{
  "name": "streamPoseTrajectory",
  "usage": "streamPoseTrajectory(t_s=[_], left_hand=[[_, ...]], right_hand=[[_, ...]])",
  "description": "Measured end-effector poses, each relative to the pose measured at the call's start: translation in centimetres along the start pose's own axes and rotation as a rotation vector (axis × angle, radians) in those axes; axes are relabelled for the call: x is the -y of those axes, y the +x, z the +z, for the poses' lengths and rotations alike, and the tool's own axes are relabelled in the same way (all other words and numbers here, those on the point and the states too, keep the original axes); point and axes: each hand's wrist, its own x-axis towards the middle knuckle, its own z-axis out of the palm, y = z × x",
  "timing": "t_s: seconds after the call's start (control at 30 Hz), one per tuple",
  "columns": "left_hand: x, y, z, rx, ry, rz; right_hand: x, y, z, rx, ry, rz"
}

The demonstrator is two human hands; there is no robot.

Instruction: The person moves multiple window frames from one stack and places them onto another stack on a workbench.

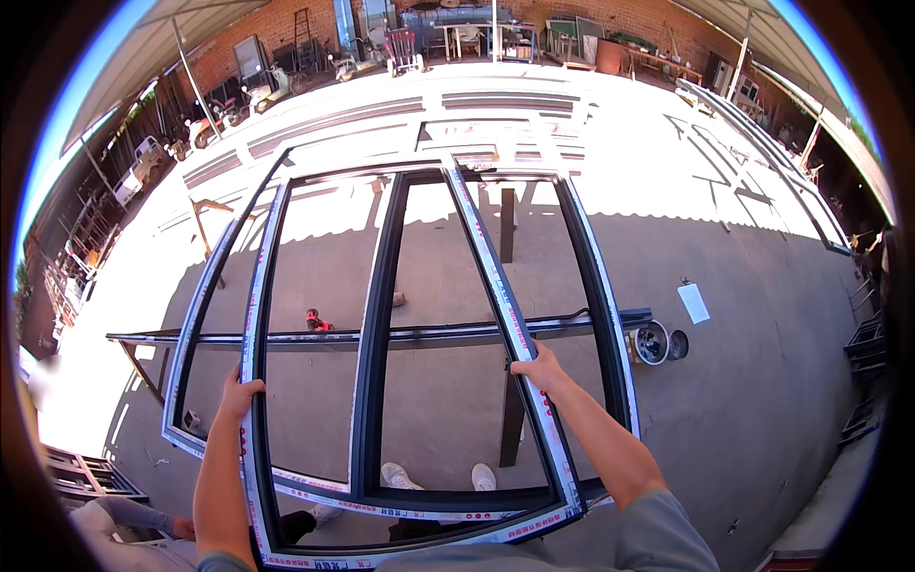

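A dark metal window frame (pixel 499 276) with printed white film on its faces is held between my hands, spanning from my body to the far side. My left hand (pixel 238 393) is closed around its left side bar; my right hand (pixel 538 368) grips its right side bar. Underneath, a wider dark window frame (pixel 381 286) with a middle upright lies across supports. The two overlap, and I cannot tell whether they touch. A long dark rail (pixel 448 333) runs crosswise below both, with a red power drill (pixel 316 321) on it.
At lower left another person's arm (pixel 143 520) shows. Right of the frames, a bucket (pixel 651 343) and a white sheet (pixel 694 302) are on the floor. Long profiles (pixel 515 101) lie in the sunlit yard. More frames (pixel 762 133) stand far right; a scooter (pixel 269 90) is parked behind.
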Motion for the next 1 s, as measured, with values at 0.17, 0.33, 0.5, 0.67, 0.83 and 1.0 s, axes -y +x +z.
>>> streamPoseTrajectory(t_s=[0.17,0.33,0.5,0.67,0.83,1.0], left_hand=[[1.4,8.1,-1.8,0.09,-0.009,0.021],[2.3,14.8,-4.9,0.139,-0.001,-0.013],[2.9,17.6,-6.7,0.116,0.035,-0.043],[4.8,21.5,-8.2,0.162,-0.017,-0.009],[5.5,23.9,-8.5,0.162,-0.039,0.019],[6.7,26.1,-8.8,0.196,-0.032,0.032]], right_hand=[[2.0,2.3,6.1,-0.018,0.024,0.047],[2.5,3.4,12.0,-0.081,0.007,0.037],[4.0,3.6,15.6,-0.106,-0.023,0.064],[5.4,4.5,18.2,-0.108,0.007,0.039],[4.8,5.3,20.5,-0.154,-0.002,-0.003],[5.3,5.7,22.2,-0.126,0.046,0.005]])
